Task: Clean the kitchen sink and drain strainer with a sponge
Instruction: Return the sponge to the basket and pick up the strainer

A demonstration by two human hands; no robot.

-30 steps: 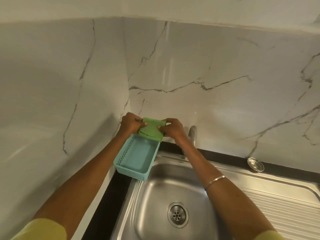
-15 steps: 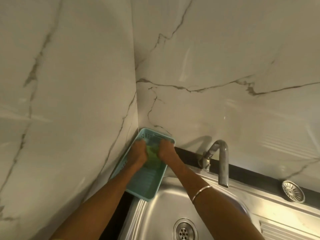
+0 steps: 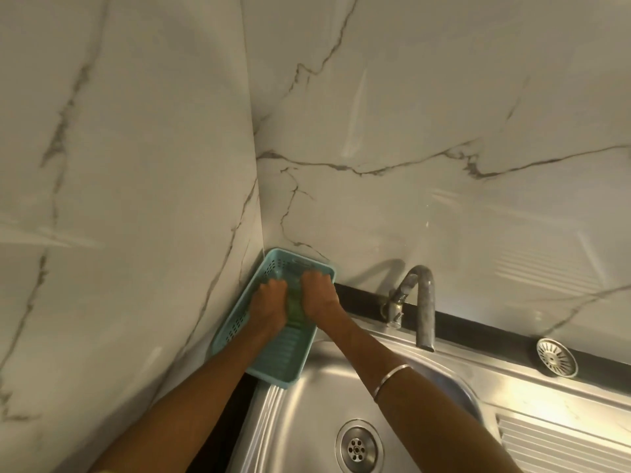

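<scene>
Both hands are inside a light blue plastic basket (image 3: 273, 353) that stands in the corner of the marble walls, at the left rim of the sink (image 3: 307, 421). The left hand (image 3: 268, 302) lies knuckles up with its fingers bent downward, and the right hand (image 3: 316, 295) lies just beside it in the same way. Between the two hands a green sponge (image 3: 294, 305) shows as a narrow strip; both hands press against it from either side, but how far the fingers close around it cannot be told, because the backs of the hands hide them. A thin metal bangle (image 3: 389, 378) sits on the right forearm, below the grip. To the right of the hands a curved metal tap (image 3: 423, 302) stands at the back edge of the sink. Below the grip and to its right, the drain (image 3: 358, 445) is in the bottom of the basin. Far to the right of the hands, well apart from them, the loose drain strainer (image 3: 556, 357) lies on the dark ledge against the wall.
</scene>
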